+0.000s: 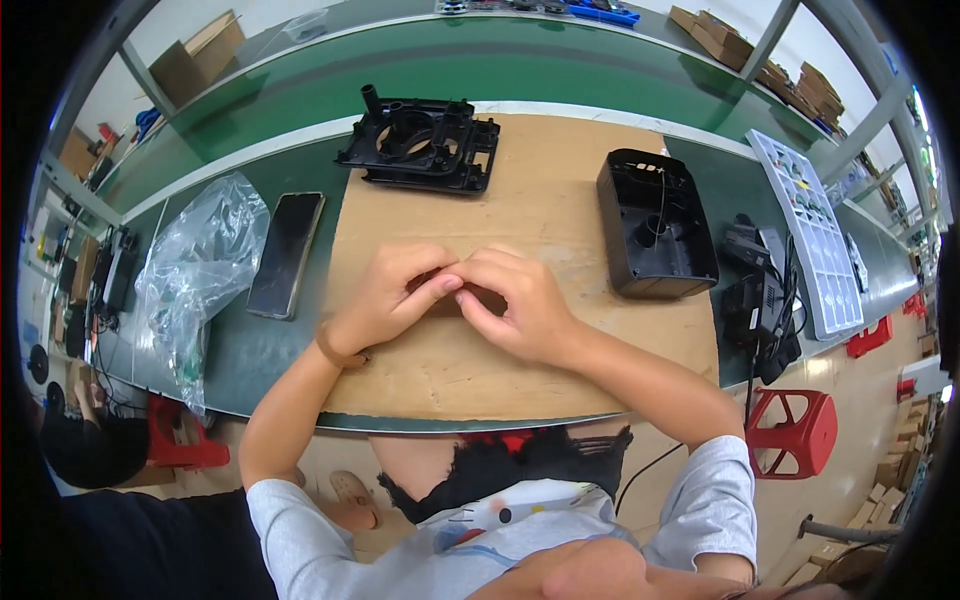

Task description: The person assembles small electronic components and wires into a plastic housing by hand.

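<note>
Over the middle of a brown cardboard sheet (540,390), my left hand (398,292) and my right hand (522,300) meet at the fingertips. Both are closed in a pinch, thumbs and forefingers together. Whatever lies between them is too small or hidden to make out. Beyond my hands, at the sheet's far left, rest black plastic frame parts (425,150) with a round opening and an upright post. To the right of my right hand stands an open black plastic housing (660,225), its hollow side up, with a thin wire inside.
A phone (286,255) and a clear plastic bag (205,265) lie left of the cardboard. On the right are a black corded device (755,300) and a white compartment tray (815,240) with small parts. Red stools (795,432) stand below the bench; another person sits at left.
</note>
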The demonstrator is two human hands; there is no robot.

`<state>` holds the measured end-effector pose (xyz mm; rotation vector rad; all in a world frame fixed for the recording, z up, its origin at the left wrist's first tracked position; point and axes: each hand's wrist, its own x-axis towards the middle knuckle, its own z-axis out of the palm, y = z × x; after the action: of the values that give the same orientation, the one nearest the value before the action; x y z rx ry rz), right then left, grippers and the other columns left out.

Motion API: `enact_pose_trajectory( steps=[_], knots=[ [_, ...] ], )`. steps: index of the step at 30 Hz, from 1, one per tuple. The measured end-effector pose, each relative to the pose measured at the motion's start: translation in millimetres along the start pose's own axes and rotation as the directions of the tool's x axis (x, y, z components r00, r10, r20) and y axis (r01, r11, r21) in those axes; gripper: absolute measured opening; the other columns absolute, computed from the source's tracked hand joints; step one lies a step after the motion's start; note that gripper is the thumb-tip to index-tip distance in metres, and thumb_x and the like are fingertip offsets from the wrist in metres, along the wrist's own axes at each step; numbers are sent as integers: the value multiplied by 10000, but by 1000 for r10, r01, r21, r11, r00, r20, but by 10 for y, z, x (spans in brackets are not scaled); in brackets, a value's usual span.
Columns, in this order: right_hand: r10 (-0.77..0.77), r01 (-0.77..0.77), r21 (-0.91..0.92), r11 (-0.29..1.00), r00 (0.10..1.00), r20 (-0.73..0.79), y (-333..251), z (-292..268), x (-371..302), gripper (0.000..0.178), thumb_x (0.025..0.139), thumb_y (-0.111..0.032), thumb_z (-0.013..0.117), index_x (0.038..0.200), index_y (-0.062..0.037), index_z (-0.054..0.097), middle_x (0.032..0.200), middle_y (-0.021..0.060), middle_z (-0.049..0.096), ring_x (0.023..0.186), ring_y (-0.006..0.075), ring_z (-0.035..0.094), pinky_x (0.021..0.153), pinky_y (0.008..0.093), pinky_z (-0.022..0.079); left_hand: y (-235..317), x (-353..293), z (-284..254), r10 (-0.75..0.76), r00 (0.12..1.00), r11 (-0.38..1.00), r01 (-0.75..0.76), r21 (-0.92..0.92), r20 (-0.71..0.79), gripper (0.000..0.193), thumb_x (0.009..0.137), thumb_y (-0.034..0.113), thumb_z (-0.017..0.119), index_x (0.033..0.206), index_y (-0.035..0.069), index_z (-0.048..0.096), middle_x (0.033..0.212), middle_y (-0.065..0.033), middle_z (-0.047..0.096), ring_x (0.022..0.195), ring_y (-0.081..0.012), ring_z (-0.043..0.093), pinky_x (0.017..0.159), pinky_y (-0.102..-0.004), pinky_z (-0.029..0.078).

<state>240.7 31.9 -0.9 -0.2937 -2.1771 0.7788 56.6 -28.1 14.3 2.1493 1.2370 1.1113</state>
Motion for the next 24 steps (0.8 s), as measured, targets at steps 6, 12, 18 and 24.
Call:
enact_pose_trajectory(
  steps=[6, 12, 18, 24],
  knots=[
    [-104, 115, -491, 863, 993, 49, -194, -229, 91, 247, 711, -122, 681, 942, -53, 630, 830, 54, 606, 756, 209, 570, 649, 349, 452, -54, 18, 64, 52, 992, 998, -48, 44, -116, 166, 861, 33, 547, 1007, 6, 622, 865, -126, 626, 706, -219, 607, 650, -299, 472],
    [244, -206, -911, 357, 962, -122, -124, -473, 100, 444, 700, -269, 724, 1058, -52, 575, 1145, 162, 516, 998, 315, 533, 838, 437, 418, -75, 17, -4, -66, 971, 978, 109, 179, -230, 181, 828, -16, 548, 987, 15, 628, 872, -130, 624, 713, -234, 609, 657, -310, 474],
    [276, -238, -938, 251, 947, -166, 72, -454, 82, 493, 715, -301, 728, 1094, -34, 560, 1267, 256, 400, 999, 341, 534, 782, 415, 454, -74, 20, 31, 10, 979, 969, 42, 243, -206, 170, 786, -44, 551, 919, 25, 630, 796, -125, 595, 693, -290, 577, 629, -310, 455],
    [88, -84, -913, 399, 995, -53, -28, -329, 36, 387, 734, -214, 656, 1072, -37, 596, 1113, 168, 517, 813, 277, 579, 623, 363, 465, -73, 25, 10, -13, 959, 956, 95, 278, -283, 271, 729, -21, 638, 995, 28, 620, 861, -101, 571, 728, -243, 567, 628, -303, 458]
  ],
)
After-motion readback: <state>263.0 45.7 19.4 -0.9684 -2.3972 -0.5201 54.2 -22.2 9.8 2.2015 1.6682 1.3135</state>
